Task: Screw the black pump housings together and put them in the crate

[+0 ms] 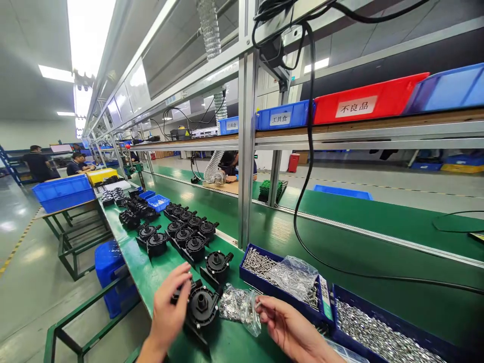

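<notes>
My left hand [169,307] is wrapped over the near side of a black round pump housing [202,305] lying on the green bench. My right hand [289,325] pinches the edge of a small clear plastic bag of silvery screws [238,305] just right of that housing. Several more black housings [189,237] stand in rows further along the bench. A blue tray of long screws [260,264], with a crumpled clear bag [297,275] on it, sits past my right hand.
A second blue tray of small metal parts [378,333] lies at the right. A black cable [313,212] hangs down across the green conveyor belt [359,217]. Blue and red bins [363,101] sit on the overhead shelf. Other people [38,164] work far left.
</notes>
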### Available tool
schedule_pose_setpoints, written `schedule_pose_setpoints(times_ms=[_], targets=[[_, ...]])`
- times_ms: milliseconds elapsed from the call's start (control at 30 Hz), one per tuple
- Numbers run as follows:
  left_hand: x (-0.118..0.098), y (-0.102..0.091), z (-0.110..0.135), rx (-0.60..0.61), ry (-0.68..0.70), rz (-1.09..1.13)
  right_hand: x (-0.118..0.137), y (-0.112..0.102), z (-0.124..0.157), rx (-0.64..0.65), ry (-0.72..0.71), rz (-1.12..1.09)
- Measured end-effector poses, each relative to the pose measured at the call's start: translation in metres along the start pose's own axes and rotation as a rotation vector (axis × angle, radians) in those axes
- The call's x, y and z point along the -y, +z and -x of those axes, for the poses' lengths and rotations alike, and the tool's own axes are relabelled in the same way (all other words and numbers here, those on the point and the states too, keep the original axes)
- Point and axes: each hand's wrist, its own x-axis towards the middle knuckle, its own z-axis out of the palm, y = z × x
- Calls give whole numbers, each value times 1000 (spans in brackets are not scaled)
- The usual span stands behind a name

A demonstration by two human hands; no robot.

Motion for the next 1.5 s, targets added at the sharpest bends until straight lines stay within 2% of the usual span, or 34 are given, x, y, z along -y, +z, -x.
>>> schedule_pose_setpoints(times_ms=[67, 100, 167, 233, 300, 400, 467, 633, 767, 1000, 1133, 1200, 1267, 1367, 1433, 1500], targets=[[27, -14, -38, 35, -117, -89, 3, 1, -1, -43, -40, 3], [40, -15, -55, 76, -138, -121, 5, 4, -3, -63, -93, 93], [60, -10, -84, 228, -147, -160, 12, 17, -11, -84, -271, 421], [74, 1, -102, 413, -166, -162, 21, 37, -28, -81, -470, 752], [82, 13, -111, 524, -198, -153, 32, 64, -53, -68, -600, 922], [87, 24, -111, 568, -240, -167, 48, 103, -98, -54, -748, 1128], [87, 26, -108, 578, -259, -184, 55, 123, -127, -53, -787, 1265], [87, 23, -105, 587, -277, -169, 53, 146, -175, -74, -791, 1539], [88, 21, -105, 583, -287, -126, 46, 150, -184, -88, -774, 1675], [89, 23, -99, 558, -281, -79, 46, 153, -176, -122, -752, 1847], [88, 24, -99, 519, -278, -58, 45, 161, -170, -52, -732, 1947], [87, 21, -102, 494, -267, -52, 49, 164, -166, -20, -715, 1987], [84, 16, -106, 469, -252, -54, 59, 161, -160, -53, -693, 2002], [63, 5, -108, 405, -220, -88, 83, 137, -143, -216, -614, 1995], [33, 4, -100, 353, -171, -112, 97, 109, -128, -332, -512, 1976], [-6, 12, -82, 358, -72, -107, 105, 79, -111, -404, -409, 1937]])
